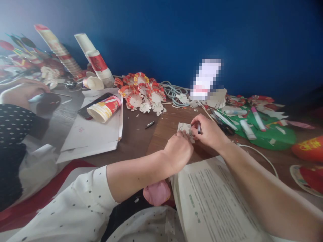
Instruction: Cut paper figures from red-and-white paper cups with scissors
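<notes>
A small piece of white paper with dark drawn lines lies on the brown table. My left hand is closed, its curled fingertips pressing on the paper's near edge. My right hand is closed around a dark pen over the paper's right side; the pen's tip is hidden by my fingers. To the left of the paper, a black pen cap lies on the table. An open book with printed pages spreads below my hands, partly under my right forearm.
Paper cups rest on a phone and white card. Cut cup-paper shapes pile up behind, with tall cup stacks to their left. A green sheet holds markers and scraps. Another person's hand is at far left.
</notes>
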Tool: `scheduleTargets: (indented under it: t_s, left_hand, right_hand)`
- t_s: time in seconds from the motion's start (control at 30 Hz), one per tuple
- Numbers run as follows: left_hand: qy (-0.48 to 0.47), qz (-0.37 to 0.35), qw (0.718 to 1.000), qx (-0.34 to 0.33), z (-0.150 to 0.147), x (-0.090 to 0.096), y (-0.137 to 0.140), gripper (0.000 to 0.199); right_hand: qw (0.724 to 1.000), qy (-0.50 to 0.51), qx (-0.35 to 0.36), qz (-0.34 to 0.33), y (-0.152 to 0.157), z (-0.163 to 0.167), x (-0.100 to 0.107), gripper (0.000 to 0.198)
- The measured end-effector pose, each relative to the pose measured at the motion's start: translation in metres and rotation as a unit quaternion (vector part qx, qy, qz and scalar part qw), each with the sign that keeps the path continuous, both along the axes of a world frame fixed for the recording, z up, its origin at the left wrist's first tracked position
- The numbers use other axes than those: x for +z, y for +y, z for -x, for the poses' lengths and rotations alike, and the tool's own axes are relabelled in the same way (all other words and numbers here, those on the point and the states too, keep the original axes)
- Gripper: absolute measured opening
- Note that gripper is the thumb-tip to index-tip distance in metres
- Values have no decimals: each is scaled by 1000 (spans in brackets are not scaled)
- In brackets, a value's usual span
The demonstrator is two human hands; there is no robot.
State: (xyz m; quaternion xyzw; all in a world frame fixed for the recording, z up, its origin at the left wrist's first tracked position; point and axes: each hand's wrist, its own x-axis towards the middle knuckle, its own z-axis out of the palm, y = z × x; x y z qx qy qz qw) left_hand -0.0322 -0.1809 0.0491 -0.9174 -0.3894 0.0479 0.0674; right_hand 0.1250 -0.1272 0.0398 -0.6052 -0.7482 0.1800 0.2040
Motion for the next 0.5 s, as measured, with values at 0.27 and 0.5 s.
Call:
scheduleTargets:
  t_s: [0.27,0.5]
  left_hand:
    - [-1,18,1000,4,-1,1,1,36]
    - [7,10,1000,4,-2,1,1,40]
  right_hand:
    - [982,164,-49,75,1,-3,12,10]
    - [999,48,1,-16,5,-11,5,12]
